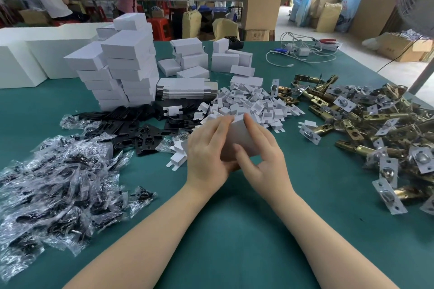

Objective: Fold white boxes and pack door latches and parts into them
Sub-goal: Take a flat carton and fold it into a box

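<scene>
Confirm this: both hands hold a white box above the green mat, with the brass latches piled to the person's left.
Wrong side. The head view shows the brass latches piled to the person's right; bagged parts lie to the left. Both the left hand and right hand do hold the white box.

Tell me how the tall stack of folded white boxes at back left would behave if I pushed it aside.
The stack of white boxes would probably topple rather than slide: it stands many layers high and the layers sit offset and skewed. The boxes look like thin card, so likely light and easily dented. The green table cover looks matte, so the bottom boxes may drag.
</scene>
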Available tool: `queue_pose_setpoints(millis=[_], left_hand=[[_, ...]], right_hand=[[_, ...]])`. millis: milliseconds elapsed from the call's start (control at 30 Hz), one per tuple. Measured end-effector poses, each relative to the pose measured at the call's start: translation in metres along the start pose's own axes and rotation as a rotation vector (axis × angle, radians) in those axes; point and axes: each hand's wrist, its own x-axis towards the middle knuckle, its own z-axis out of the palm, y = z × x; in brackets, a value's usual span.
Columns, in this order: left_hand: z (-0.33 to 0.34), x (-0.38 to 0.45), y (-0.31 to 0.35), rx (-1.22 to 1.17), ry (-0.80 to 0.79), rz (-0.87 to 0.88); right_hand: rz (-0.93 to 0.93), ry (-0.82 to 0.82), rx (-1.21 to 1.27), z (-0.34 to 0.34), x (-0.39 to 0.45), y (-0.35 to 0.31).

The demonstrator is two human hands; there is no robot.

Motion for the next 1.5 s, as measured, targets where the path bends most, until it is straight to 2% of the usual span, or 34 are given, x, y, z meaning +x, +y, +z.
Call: queue_pose_setpoints(millis=[67, 200, 333, 433, 500, 567, 667, 733, 833, 900, 1000, 1167, 1267, 1400, 1500], left_hand=[[-0.001, -0.001, -0.001, 0.031, 0.006, -0.006], [0.002, -0.003, -0.004, 0.171, 0.067, -0.081], [0.006, -0.004, 0.000, 0.221, 0.091, -0.087], [0.006, -0.005, -0.005, 0.186, 0.084, 0.010], [0.008, -0.005, -0.006, 0.131, 0.053, 0.035], [0.012, -0.006, -0.007, 0.095, 0.037, -0.020], [0.014, -0.007, -0.007, -0.005, 0.066, -0.245], [0.010, -0.007, -0.009, -0.203, 0.019, -0.407], [0.005, -0.008, -0.011, -0.499, -0.132, -0.452], [0.006, -0.008, -0.008, -0.630, -0.181, -0.466], [0.009, -0.008, -0.005, -0.724, -0.118, -0.488], [0.007, -0.009, -0.007, -0.612, -0.034, -0.381], [0.009, -0.009, -0.007, -0.567, -0.091, -0.381], [0.008, -0.007, -0.013, -0.649, -0.181, -0.516], [0.008, -0.008, -0.017, -0.642, -0.307, -0.573]], right_hand=[[0.010, -0.074, -0.004, -0.004, 0.001, 0.000], [-0.090, -0.242, -0.242, -0.008, 0.000, 0.004], [-0.349, -0.102, -0.410, -0.001, 0.004, 0.004], [-0.382, -0.019, -0.527, 0.004, 0.005, 0.005], [-0.306, 0.017, -0.531, 0.002, 0.006, 0.007], [-0.163, 0.034, -0.456, 0.000, 0.006, 0.011], [0.118, 0.109, -0.163, -0.004, 0.005, 0.012], [0.275, 0.139, 0.065, -0.009, 0.006, 0.010], [0.423, -0.006, 0.355, -0.013, 0.006, 0.011], [0.465, -0.100, 0.418, -0.012, 0.004, 0.014], [0.531, -0.171, 0.437, -0.010, 0.003, 0.012], [0.434, -0.053, 0.279, -0.006, 0.004, 0.016], [0.408, -0.072, 0.196, -0.007, 0.002, 0.018], [0.468, -0.095, 0.104, -0.008, 0.002, 0.023], [0.483, -0.072, 0.084, -0.008, 0.003, 0.024]])
